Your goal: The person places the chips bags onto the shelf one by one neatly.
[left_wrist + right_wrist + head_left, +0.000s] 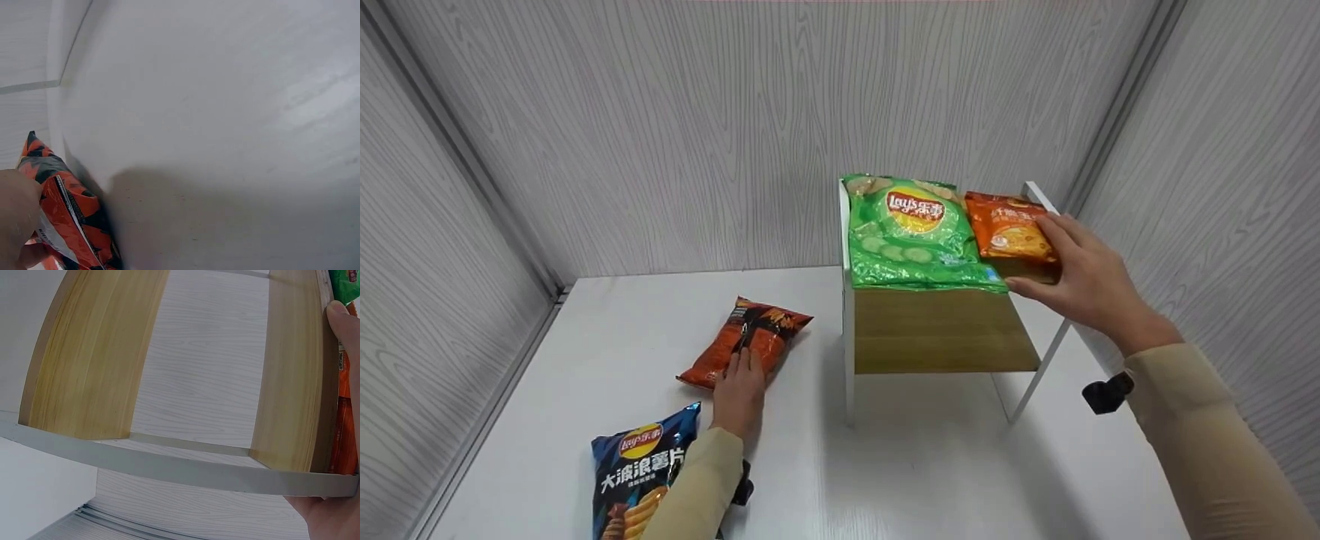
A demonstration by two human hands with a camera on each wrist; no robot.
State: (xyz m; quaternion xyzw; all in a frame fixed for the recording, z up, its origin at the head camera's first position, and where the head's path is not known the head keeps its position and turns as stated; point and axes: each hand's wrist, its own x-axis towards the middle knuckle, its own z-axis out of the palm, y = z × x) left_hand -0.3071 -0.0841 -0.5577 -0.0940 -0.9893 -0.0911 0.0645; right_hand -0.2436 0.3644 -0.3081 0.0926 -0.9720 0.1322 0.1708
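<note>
In the head view my left hand [740, 390] lies over a red-and-black chip bag [769, 346], its visible fingers extended along the bag's back seam. The thumb is hidden there. The same bag [64, 214] shows at the lower left of the left wrist view, beside part of the hand. My right hand [1084, 277] grips the right upper corner of a small two-tier shelf [945, 330]. Its thumb touches the top board's front edge; other fingers pass outside the side frame [197, 472]. One fingertip reaches a small orange snack bag [1011, 229] on top.
A green Lay's bag [915, 244] leans on the shelf top, left of the orange one. A dark blue Lay's bag [637, 472] lies on the white table [607, 337], partly under my left forearm. Grey wood-grain walls [697, 135] enclose the table.
</note>
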